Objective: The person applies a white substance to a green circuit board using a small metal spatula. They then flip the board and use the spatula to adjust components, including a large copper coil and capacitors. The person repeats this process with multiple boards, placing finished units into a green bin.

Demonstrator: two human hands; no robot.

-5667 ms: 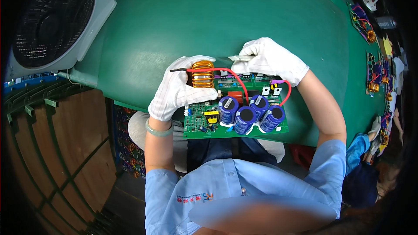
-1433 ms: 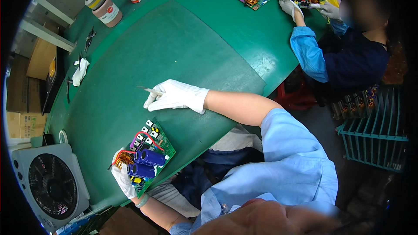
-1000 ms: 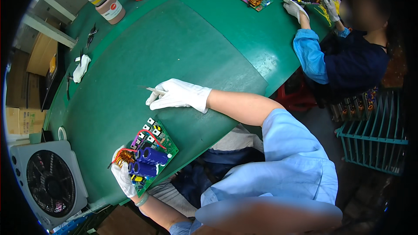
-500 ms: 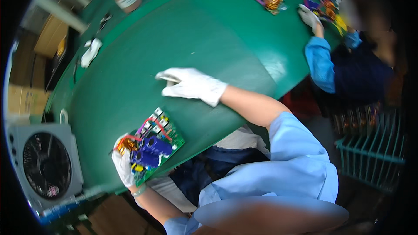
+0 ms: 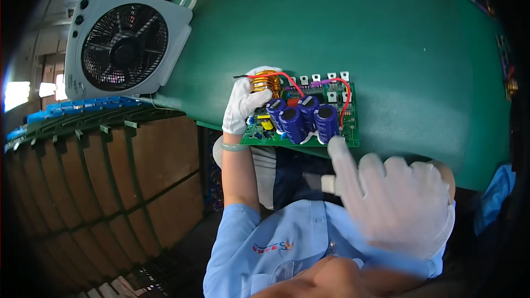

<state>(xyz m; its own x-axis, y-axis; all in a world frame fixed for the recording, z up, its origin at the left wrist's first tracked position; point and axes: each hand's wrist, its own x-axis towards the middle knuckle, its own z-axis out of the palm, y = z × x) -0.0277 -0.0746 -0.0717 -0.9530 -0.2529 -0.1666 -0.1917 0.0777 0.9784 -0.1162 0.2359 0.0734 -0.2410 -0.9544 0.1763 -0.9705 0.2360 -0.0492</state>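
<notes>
Left hand (image 5: 244,105) pinches coil (image 5: 268,83); circuit board (image 5: 307,109) right of its fingers. Right hand (image 5: 395,201), blurred, grips pale tool (image 5: 329,184).

One head-worn fisheye here, peering steeply down — close above the blue shirt (image 5: 234,243) and green table (image 5: 386,33).

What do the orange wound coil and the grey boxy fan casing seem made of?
Orange wound coil: probably enamelled copper wire, glossy, judging by its bright metallic turns. Grey boxy fan casing: likely matt moulded plastic, given its even colour and rounded corners.
</notes>
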